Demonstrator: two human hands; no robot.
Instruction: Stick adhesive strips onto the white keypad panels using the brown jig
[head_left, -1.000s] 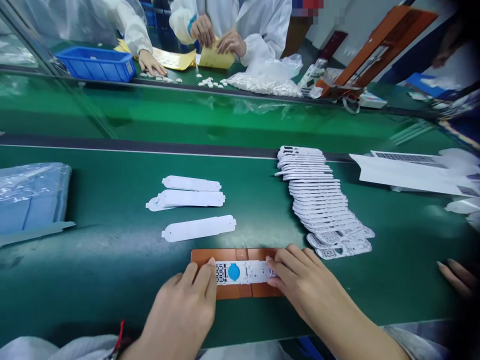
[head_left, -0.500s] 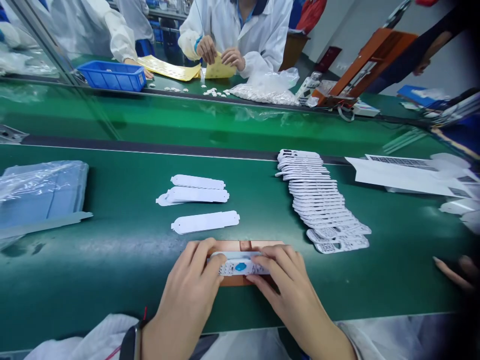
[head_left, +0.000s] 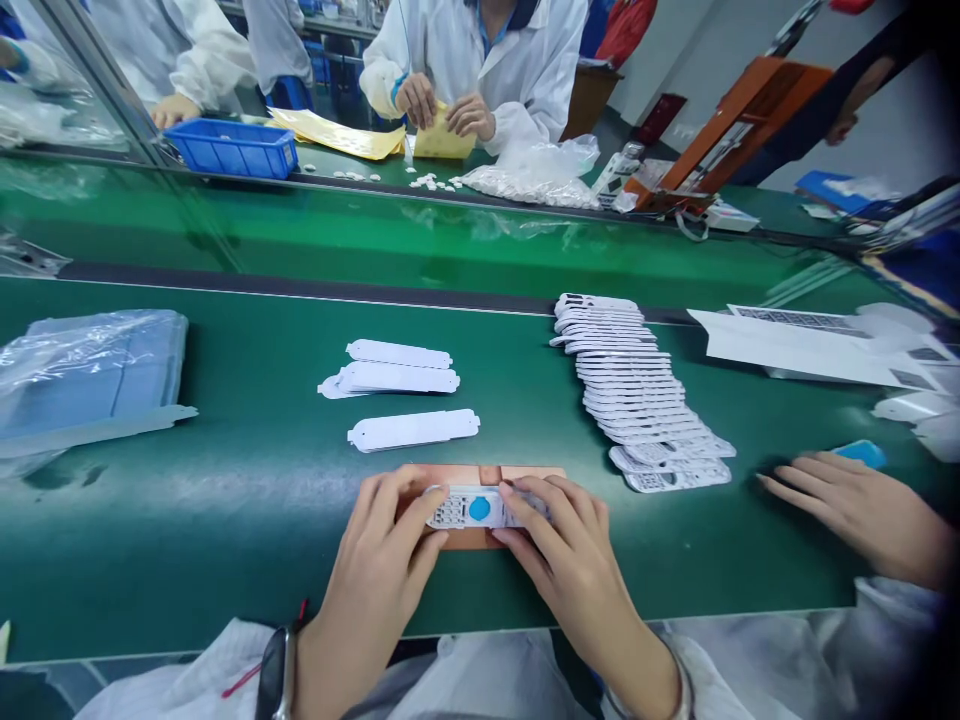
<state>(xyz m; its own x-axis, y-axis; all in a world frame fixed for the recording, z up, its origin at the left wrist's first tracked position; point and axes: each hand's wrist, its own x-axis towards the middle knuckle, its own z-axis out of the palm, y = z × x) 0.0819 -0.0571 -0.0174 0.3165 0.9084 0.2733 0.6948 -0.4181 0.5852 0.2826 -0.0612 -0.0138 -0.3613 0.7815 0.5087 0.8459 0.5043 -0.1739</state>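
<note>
A narrow white plastic panel (head_left: 450, 510) with small cut-outs lies flat across a copper-coloured block (head_left: 466, 541). On its middle is a round blue spot (head_left: 479, 508). The panel's left end is gripped by the thumb and fingers of my left hand (head_left: 390, 540). My right hand (head_left: 566, 530) pinches its other end, with the fingers covering part of it. Beyond my hands lie flat white strips (head_left: 415, 430), one apart from a small overlapping group (head_left: 401, 377). To the right, a long overlapping row of similar white panels (head_left: 626, 390) stretches away from me.
At right, another person's hand (head_left: 847, 500) rests on the green table beside a blue object (head_left: 862, 453). White sheets (head_left: 795, 345) lie behind it. Plastic-wrapped sheets (head_left: 97, 370) are at left. Across a clear divider, people work near a blue basket (head_left: 232, 150).
The panel has tilted down flat, so its upper face and blue spot show more fully. The neighbouring person's hand has come further into view from the right, with a blue object near it.
</note>
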